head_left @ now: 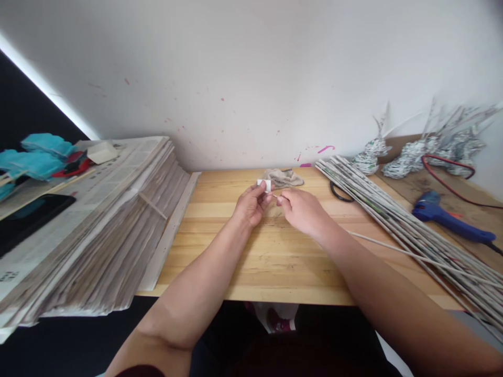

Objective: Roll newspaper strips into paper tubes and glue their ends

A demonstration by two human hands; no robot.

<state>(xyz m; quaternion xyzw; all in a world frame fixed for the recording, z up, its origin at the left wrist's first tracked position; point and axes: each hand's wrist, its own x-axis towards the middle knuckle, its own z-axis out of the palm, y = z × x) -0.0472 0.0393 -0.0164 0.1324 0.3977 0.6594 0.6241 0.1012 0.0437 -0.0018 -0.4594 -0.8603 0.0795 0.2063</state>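
Over the middle of the wooden table [243, 267], my left hand [252, 205] pinches a small white rectangular piece [264, 185] between its thumb and fingers. My right hand [296, 208] is closed just to the right, with thumb and forefinger pinching something thin that points toward my left hand; it is too small to make out. A narrow gap separates the two hands. Behind them lies a crumpled greyish cloth [286, 178].
Stacked newspapers [113, 235] fill the left, with a dark phone [35, 217] on top. Long paper rods [393, 225] lie slanted at right, beside black-handled scissors [341, 192], a blue glue gun [448, 217] and woven paper figures [411, 154]. A wall stands behind.
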